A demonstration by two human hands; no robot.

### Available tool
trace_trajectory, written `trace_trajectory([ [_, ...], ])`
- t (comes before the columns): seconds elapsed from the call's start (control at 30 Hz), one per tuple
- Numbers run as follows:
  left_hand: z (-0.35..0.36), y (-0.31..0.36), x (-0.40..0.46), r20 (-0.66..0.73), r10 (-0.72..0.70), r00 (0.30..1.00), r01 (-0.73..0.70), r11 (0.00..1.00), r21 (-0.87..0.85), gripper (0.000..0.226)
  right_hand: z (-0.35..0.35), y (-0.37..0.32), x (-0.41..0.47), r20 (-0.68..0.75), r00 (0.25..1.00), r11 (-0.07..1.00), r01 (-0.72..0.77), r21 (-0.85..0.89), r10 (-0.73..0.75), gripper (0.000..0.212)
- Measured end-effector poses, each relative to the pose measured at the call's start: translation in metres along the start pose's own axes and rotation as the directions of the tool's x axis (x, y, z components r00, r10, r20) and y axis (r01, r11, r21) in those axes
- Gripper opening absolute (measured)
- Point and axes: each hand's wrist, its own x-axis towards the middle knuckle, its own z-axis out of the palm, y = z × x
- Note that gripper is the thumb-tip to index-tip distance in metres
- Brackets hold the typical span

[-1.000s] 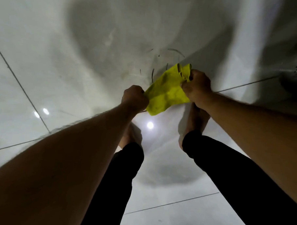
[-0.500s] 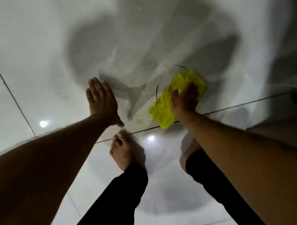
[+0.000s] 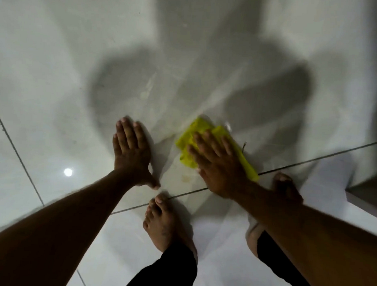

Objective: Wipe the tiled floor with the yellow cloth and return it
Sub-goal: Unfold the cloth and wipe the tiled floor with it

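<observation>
The yellow cloth [image 3: 191,138] lies crumpled on the glossy white tiled floor [image 3: 55,93], just beyond a dark grout line. My right hand [image 3: 217,163] presses flat on the cloth with fingers spread, covering its middle; yellow shows past the fingertips and along the hand's right side. My left hand [image 3: 131,153] rests flat and empty on the tile to the cloth's left, fingers together, thumb out. A faint yellowish stain [image 3: 186,178] sits on the tile between the two hands.
My bare left foot [image 3: 164,226] and right foot [image 3: 286,188] stand just behind the hands, with black trouser legs below. A short dark strand [image 3: 244,146] lies right of the cloth. A grey ledge or furniture base [image 3: 366,194] juts in at right.
Both hands held the cloth in the air; the left let go and went flat on the tile. The right pressed the cloth onto the floor and has slid it leftward.
</observation>
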Motion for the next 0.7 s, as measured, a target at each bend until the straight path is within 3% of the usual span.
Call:
trace_trajectory([
  [0.07, -0.005, 0.003, -0.004, 0.033, -0.010, 0.999, 0.010, 1.000, -0.013, 0.186, -0.005, 0.014, -0.023, 0.015, 0.979, 0.979, -0.203, 0.019, 0.203, 0.065],
  [0.17, -0.007, 0.004, -0.004, 0.036, -0.031, 0.999, 0.031, 0.999, -0.020, 0.186, -0.018, 0.046, 0.018, 0.010, 0.746, 0.743, -0.665, 0.072, 0.666, 0.064],
  [0.2, -0.005, 0.004, -0.003, 0.034, -0.032, 0.999, 0.032, 0.999, -0.025, 0.186, -0.023, 0.053, 0.044, -0.004, 0.680, 0.676, -0.728, 0.117, 0.733, 0.063],
  [0.23, -0.004, 0.003, -0.002, 0.029, -0.029, 0.999, 0.030, 0.999, -0.029, 0.187, -0.027, 0.055, 0.070, -0.043, 0.660, 0.658, -0.737, 0.152, 0.750, 0.063],
  [0.3, 0.000, -0.001, 0.000, 0.012, -0.019, 1.000, 0.019, 1.000, -0.022, 0.187, -0.026, 0.041, 0.110, -0.115, 0.727, 0.735, -0.660, 0.155, 0.677, 0.066],
  [0.37, 0.003, -0.003, 0.000, -0.006, -0.004, 1.000, 0.003, 1.000, -0.015, 0.186, -0.011, 0.003, 0.113, -0.174, 0.882, 0.899, -0.429, 0.090, 0.438, 0.069],
  [0.43, 0.000, -0.002, -0.001, -0.007, 0.007, 1.000, -0.007, 1.000, -0.025, 0.185, 0.002, -0.042, 0.071, -0.114, 0.981, 0.987, -0.152, 0.051, 0.157, 0.068],
  [0.5, -0.005, -0.003, -0.006, 0.004, 0.008, 1.000, -0.008, 1.000, -0.025, 0.183, 0.011, -0.057, 0.006, -0.034, 0.997, 0.997, 0.074, 0.025, -0.073, 0.068],
  [0.57, -0.006, -0.003, -0.007, 0.020, 0.007, 1.000, -0.006, 0.999, -0.032, 0.183, 0.012, -0.013, -0.039, 0.006, 0.959, 0.958, 0.282, -0.053, -0.282, 0.066],
  [0.63, -0.006, -0.002, -0.006, 0.022, 0.007, 1.000, -0.006, 1.000, -0.028, 0.184, 0.008, 0.050, -0.045, 0.056, 0.946, 0.939, 0.322, -0.123, -0.318, 0.065],
  [0.7, -0.004, -0.002, -0.006, 0.011, -0.002, 1.000, 0.003, 1.000, -0.030, 0.185, 0.000, 0.079, -0.008, -0.038, 0.998, 0.988, 0.052, -0.147, -0.058, 0.064],
])
